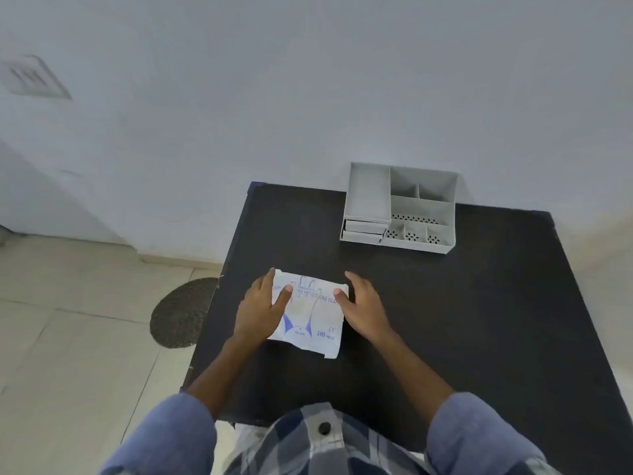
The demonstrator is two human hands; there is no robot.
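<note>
Here, a flat white plastic packet of polyethylene gloves with blue print (310, 313) lies on the near-left part of a black matte table (445, 320), and both hands frame it. The left hand (262, 310) rests over the packet's left edge, its thumb (286, 293) laid flat on the printed face. Its fingers run along the far-left corner, and I cannot tell whether they slip underneath. The right hand (363, 306) sits at the right edge, the thumb tip (340, 296) touching the film and the fingers relaxed on the table just beside it. The two hands are apart, with the packet between them.

The step looks like steadying and squaring the packet before taking it up or opening it. Thin film of this kind will likely slide and crumple, so light, even pressure from both thumbs should serve better than a hard pinch at one corner. The near-right corner already curls up from the table, which offers an easy place to get a finger under. Lifting from both edges at once should keep the contents from slumping to one side.

A grey plastic compartmented desk organiser (370, 193) stands well apart at the table's far edge against the wall, and a dark round woven mat (181, 313) lies on the tiled floor to the left.
</note>
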